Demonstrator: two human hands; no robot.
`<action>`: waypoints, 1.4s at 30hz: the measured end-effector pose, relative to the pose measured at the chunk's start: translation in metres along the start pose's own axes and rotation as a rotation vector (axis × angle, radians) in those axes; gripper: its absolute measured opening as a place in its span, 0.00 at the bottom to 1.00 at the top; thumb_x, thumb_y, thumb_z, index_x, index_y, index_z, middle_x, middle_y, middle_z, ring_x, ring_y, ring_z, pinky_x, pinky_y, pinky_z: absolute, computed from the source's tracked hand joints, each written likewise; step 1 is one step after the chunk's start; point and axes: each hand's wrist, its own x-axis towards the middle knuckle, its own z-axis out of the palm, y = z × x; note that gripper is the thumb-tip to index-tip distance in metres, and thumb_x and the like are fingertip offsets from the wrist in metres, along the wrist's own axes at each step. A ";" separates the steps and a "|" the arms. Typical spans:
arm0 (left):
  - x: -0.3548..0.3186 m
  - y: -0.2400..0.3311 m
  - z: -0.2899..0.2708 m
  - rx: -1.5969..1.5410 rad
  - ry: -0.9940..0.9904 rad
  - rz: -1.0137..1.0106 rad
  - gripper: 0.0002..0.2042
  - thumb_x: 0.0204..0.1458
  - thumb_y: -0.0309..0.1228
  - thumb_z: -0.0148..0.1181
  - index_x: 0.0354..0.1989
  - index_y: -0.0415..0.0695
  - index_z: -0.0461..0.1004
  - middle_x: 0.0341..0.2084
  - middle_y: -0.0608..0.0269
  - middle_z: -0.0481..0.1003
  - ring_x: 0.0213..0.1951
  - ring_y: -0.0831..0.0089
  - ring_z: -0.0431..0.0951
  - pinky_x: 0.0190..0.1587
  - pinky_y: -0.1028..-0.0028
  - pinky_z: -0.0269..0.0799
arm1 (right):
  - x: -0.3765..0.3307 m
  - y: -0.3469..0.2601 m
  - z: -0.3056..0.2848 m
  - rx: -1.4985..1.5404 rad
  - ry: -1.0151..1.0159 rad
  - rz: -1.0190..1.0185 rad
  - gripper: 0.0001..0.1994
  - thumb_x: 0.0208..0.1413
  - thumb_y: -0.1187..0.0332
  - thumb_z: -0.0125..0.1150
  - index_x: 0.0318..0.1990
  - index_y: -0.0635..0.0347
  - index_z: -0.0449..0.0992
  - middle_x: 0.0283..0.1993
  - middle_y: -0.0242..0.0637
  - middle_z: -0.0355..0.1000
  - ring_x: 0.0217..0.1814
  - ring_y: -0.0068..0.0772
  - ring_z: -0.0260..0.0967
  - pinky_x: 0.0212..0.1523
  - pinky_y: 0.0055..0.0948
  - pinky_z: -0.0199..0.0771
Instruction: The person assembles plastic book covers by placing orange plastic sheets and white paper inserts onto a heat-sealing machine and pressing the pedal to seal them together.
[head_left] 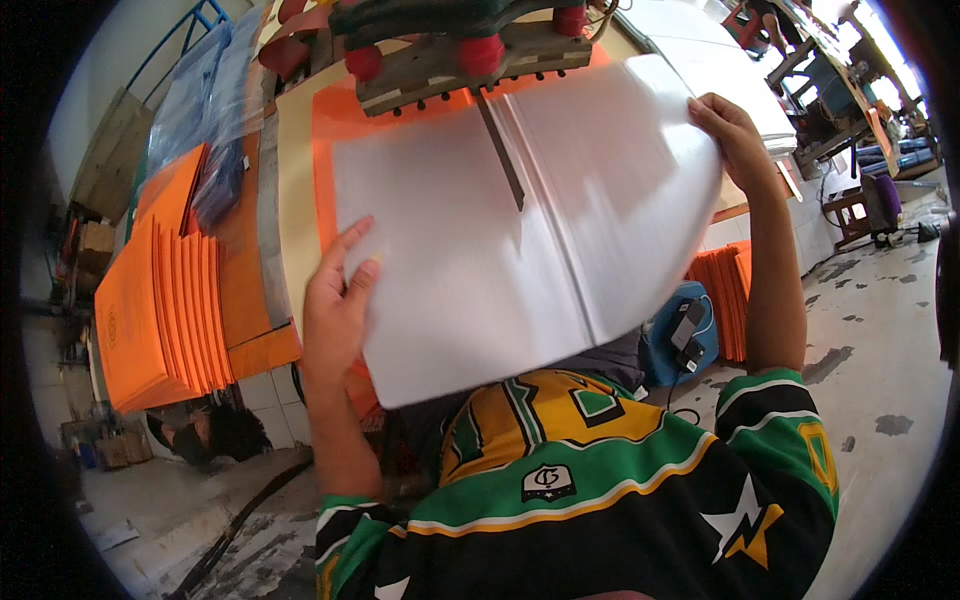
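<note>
A large, glossy whitish plastic cover (pixel 440 290) lies open in front of me, two creases running down its middle. My right hand (pixel 735 140) pinches its far right edge, and the right half curves upward. At the left edge my left hand (pixel 338 290) grips it, thumb and forefinger showing on top; the other fingers are hidden. Under the cover's far left part lies an orange sheet (pixel 324 170). Over the far edge hangs a press head (pixel 475 75) with red knobs, and a thin dark metal strip (pixel 503 155) reaches down from it across the cover.
Left of the bench stands a stack of orange folders (pixel 165 310), with clear plastic sheets (pixel 190 100) behind. More orange folders (pixel 718 300) are under the bench at right, beside a blue case (pixel 665 345) with a black adapter. White sheets (pixel 690 50) are piled at the far right.
</note>
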 end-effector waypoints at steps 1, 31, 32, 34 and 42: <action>0.006 0.000 -0.008 0.041 0.006 -0.018 0.22 0.65 0.27 0.56 0.68 0.39 0.68 0.62 0.53 0.72 0.60 0.70 0.72 0.65 0.71 0.64 | 0.006 -0.003 0.007 0.001 -0.012 0.002 0.19 0.64 0.51 0.63 0.40 0.61 0.80 0.30 0.25 0.71 0.31 0.17 0.63 0.31 0.20 0.61; 0.154 -0.052 -0.066 0.076 0.055 0.063 0.17 0.65 0.32 0.60 0.61 0.45 0.76 0.38 0.63 0.80 0.36 0.81 0.78 0.40 0.78 0.75 | 0.177 0.071 0.071 -0.274 0.097 -0.253 0.19 0.64 0.57 0.64 0.47 0.68 0.83 0.36 0.35 0.80 0.38 0.22 0.73 0.42 0.26 0.73; 0.155 -0.053 -0.068 0.109 0.035 0.059 0.17 0.65 0.32 0.60 0.61 0.44 0.76 0.44 0.61 0.80 0.41 0.78 0.79 0.45 0.76 0.76 | 0.177 0.072 0.067 -0.305 0.128 -0.262 0.18 0.64 0.58 0.64 0.47 0.68 0.83 0.35 0.35 0.80 0.38 0.22 0.73 0.41 0.27 0.73; 0.153 -0.053 -0.069 0.138 0.014 0.042 0.17 0.65 0.31 0.59 0.61 0.44 0.75 0.50 0.58 0.79 0.47 0.74 0.80 0.50 0.74 0.77 | 0.173 0.070 0.068 -0.272 0.126 -0.252 0.16 0.65 0.61 0.62 0.48 0.67 0.83 0.33 0.32 0.78 0.36 0.20 0.70 0.39 0.26 0.71; 0.152 -0.054 -0.070 0.133 0.034 0.080 0.16 0.66 0.33 0.58 0.60 0.45 0.76 0.36 0.66 0.80 0.35 0.83 0.78 0.38 0.79 0.75 | 0.142 0.033 0.093 -0.078 0.117 -0.146 0.15 0.66 0.65 0.61 0.50 0.69 0.81 0.38 0.30 0.76 0.38 0.18 0.68 0.39 0.21 0.69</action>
